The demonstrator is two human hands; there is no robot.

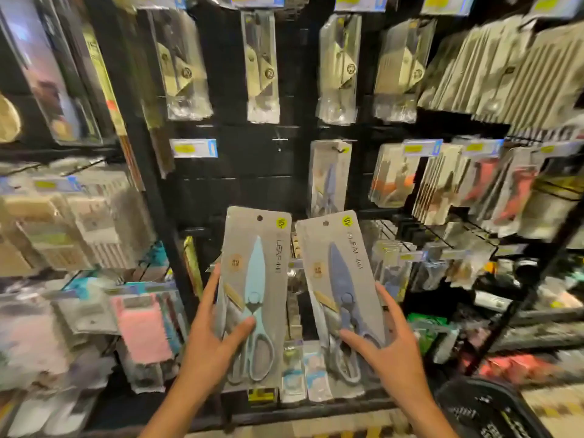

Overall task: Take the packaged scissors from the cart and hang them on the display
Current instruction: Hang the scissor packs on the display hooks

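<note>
In front of a black gridded display rack (252,172), two flat packages of kitchen scissors are held up side by side, near each other with a narrow gap between them. The left hand (215,336) grips the left package (252,292) by its lower half, fingers running up the outer edge and the thumb pressed across the front; the card is matte grey with rounded corners, a round hang hole near the top, a yellow round sticker in the upper right corner and vertical lettering that reads "LEAF" followed by characters too blurred to read. Under its clear cover lie scissors with a pale mint blade sheath and grey loop handles. The right hand (388,343) holds the right package (341,298) the same way, thumb on the front and fingers behind the outer edge; this card tilts slightly leftward at the top, bears the same sticker and hole, and carries scissors with a dusty blue-violet sheath. Each card also has a small tan round label beside the blade, its print illegible. Just above the right package a similar grey scissors pack (330,178) hangs on a hook. Glossy clear-wrapped goods fill the surrounding hooks, with blue-and-yellow price tags (193,148) whose text is blurred. A black mesh basket (486,409) sits at the lower right.
</note>
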